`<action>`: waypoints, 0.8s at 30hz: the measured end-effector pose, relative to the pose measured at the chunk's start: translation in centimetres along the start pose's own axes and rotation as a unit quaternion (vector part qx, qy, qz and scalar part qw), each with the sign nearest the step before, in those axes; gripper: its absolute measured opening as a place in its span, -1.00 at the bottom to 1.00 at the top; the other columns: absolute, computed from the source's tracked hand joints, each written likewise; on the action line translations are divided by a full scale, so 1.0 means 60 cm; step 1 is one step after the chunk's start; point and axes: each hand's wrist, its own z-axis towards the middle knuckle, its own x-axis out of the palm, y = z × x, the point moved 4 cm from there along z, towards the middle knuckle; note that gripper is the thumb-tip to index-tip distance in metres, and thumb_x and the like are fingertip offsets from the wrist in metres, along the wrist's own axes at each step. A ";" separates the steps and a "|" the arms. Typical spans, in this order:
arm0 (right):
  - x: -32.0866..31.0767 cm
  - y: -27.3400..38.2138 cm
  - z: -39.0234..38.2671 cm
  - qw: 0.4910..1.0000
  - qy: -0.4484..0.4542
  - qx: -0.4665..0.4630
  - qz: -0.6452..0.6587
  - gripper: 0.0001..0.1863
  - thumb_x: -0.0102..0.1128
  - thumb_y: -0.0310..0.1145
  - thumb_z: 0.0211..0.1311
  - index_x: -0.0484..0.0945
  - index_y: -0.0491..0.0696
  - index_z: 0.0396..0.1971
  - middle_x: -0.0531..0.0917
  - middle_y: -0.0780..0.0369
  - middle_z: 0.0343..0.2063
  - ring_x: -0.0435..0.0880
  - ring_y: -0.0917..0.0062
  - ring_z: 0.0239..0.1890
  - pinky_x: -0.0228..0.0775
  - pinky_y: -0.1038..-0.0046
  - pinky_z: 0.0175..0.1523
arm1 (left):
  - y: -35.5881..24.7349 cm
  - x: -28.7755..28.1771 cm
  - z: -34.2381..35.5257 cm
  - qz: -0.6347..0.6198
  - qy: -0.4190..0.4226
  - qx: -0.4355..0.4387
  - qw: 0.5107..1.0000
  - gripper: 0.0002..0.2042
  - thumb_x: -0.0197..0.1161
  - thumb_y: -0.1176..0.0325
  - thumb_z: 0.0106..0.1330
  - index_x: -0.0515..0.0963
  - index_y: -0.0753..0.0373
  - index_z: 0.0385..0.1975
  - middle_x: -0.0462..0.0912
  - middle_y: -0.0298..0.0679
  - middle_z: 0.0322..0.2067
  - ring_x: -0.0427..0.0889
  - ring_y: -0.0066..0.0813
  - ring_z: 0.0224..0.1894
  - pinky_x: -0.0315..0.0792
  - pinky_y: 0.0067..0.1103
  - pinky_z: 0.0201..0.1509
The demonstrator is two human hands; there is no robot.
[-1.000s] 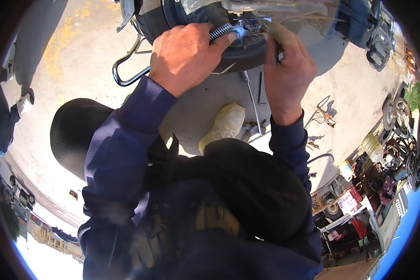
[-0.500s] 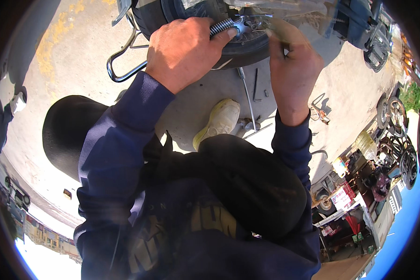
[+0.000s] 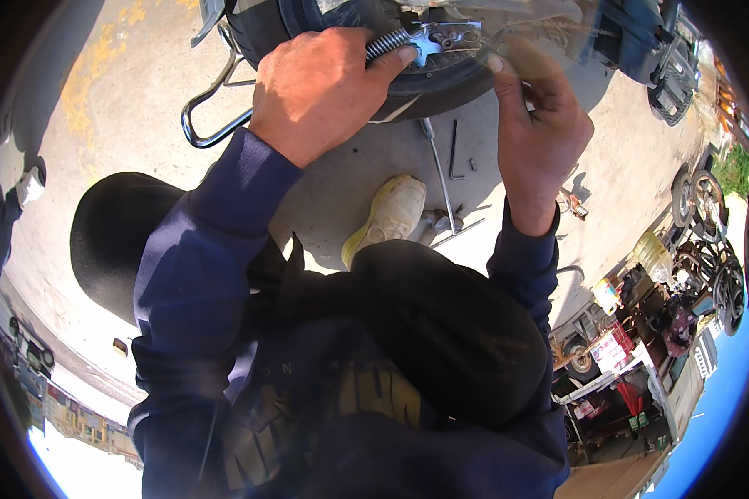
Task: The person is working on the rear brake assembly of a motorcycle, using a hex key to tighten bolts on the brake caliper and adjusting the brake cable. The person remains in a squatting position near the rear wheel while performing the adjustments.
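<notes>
My left hand is closed around a shiny coil spring, its thumb pressed by a star-shaped chrome plate. Beyond the plate sits a slotted metal bracket. Both lie over the tire of a two-wheeler. To the right of the bracket, my right hand has thumb and forefinger brought together in a pinch. Whatever is between those fingertips is too small and blurred to make out.
A bent chrome tube juts out left of the tire. On the ground below lie a long T-handled tool and a black hex key, close to my pale shoe. Parked motorcycles stand at the far right.
My right hand has shifted right and slightly down, away from the bracket. The left hand has drifted a little left, still gripping the spring. More of the chrome plate and bracket shows.
</notes>
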 end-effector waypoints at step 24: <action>0.026 0.009 0.007 0.983 0.014 -0.104 -0.152 -0.78 0.40 -0.43 0.22 0.74 0.01 -0.12 0.77 0.15 -0.31 0.78 0.40 -0.34 0.56 0.44 -0.27 | 0.002 -0.002 0.003 0.013 0.022 -0.010 1.000 -0.44 0.16 -0.17 0.42 0.71 0.32 -0.24 0.68 -0.03 -0.55 0.72 -0.03 -0.41 0.56 -0.27 -0.26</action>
